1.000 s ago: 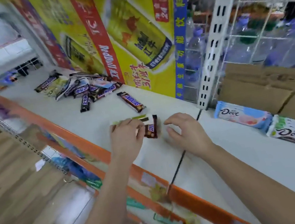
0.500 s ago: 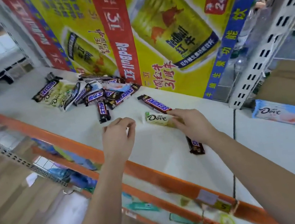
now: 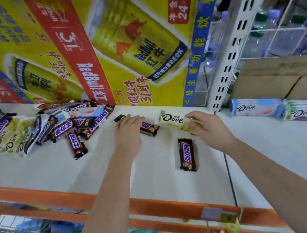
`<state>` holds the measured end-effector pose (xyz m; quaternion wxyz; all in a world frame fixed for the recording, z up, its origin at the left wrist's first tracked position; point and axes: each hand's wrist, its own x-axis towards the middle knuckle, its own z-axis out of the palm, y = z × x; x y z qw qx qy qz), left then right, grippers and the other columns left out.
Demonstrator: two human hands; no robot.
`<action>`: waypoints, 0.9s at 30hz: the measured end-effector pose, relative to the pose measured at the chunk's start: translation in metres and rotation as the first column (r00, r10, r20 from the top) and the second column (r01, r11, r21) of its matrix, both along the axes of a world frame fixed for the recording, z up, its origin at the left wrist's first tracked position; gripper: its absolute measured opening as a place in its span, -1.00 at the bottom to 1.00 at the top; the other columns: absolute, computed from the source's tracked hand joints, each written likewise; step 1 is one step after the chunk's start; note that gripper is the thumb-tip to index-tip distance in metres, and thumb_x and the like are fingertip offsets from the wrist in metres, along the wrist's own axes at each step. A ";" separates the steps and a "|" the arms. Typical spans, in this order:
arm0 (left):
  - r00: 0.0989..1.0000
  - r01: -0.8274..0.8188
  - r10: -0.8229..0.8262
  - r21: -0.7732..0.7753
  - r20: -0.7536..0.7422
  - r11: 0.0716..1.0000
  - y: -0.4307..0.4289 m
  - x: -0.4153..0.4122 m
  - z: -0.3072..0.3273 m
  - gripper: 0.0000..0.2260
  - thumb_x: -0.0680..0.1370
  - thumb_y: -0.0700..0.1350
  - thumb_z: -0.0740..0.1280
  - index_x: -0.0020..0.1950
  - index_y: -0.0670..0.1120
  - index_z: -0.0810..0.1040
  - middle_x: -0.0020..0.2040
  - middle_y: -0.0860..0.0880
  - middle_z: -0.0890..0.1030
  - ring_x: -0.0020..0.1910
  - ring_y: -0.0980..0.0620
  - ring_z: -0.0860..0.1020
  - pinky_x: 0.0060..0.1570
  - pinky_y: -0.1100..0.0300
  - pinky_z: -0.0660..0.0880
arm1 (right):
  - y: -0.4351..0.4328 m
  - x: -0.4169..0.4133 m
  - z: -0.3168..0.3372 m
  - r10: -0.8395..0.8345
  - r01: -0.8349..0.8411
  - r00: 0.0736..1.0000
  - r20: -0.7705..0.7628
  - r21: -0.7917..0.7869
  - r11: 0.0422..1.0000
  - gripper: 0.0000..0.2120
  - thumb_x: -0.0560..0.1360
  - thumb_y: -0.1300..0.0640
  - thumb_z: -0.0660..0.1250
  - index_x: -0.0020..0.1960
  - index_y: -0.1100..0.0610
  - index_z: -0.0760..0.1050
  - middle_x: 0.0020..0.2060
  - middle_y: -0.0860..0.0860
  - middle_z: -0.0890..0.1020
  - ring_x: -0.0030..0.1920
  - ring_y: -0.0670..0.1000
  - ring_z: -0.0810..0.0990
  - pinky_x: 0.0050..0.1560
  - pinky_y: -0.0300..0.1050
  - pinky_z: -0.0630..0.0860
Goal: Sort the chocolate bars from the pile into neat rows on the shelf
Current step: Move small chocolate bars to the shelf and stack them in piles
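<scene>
Glossy, light, probably slippery — the Dove bar lies on the shelf, pinched at its end by your right hand; your left hand covers a Snickers bar, grip unclear. Hold mid-length.

Glossy film wrappers at left lay on a smooth, matt white shelf with an orange painted front rail, beside a perforated white metal upright and matt brown cardboard boxes at right.
</scene>
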<state>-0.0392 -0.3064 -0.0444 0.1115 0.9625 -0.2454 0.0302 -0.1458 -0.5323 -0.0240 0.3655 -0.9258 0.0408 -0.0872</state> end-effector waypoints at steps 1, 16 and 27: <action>1.000 0.000 0.000 0.028 -0.002 1.000 -0.004 0.003 0.001 -0.41 0.46 -0.39 0.20 0.43 0.04 0.30 0.44 0.05 0.34 0.47 -0.01 0.19 0.43 0.05 0.12 | -0.005 -0.003 0.000 -0.028 0.028 1.000 0.012 -0.009 1.000 -0.83 0.57 0.15 0.24 0.13 0.06 0.51 -0.05 -0.02 0.66 -0.11 0.00 0.63 -0.04 0.00 0.56; 0.992 0.119 -0.127 -0.264 -0.012 0.957 -0.096 -0.035 0.021 -0.68 0.64 -0.04 0.08 0.32 -0.13 0.41 0.15 -0.17 0.49 0.03 -0.20 0.53 0.01 -0.07 0.50 | -0.089 -0.075 -0.003 -0.338 0.334 0.940 -0.039 0.303 0.893 -0.72 0.49 0.27 0.35 0.19 0.13 0.55 0.07 0.08 0.60 -0.13 -0.10 0.60 -0.19 -0.22 0.63; 0.866 -0.008 -0.311 -0.635 -0.391 0.773 -0.202 -0.114 0.032 -0.52 0.37 -0.28 0.46 0.22 0.06 0.51 0.01 0.06 0.63 -0.17 0.11 0.62 -0.05 0.21 0.56 | -0.196 -0.155 0.003 -0.435 0.437 0.898 -0.056 0.218 0.873 -0.64 0.34 0.21 0.47 0.08 -0.03 0.51 -0.06 -0.06 0.60 -0.09 -0.03 0.57 -0.12 -0.14 0.50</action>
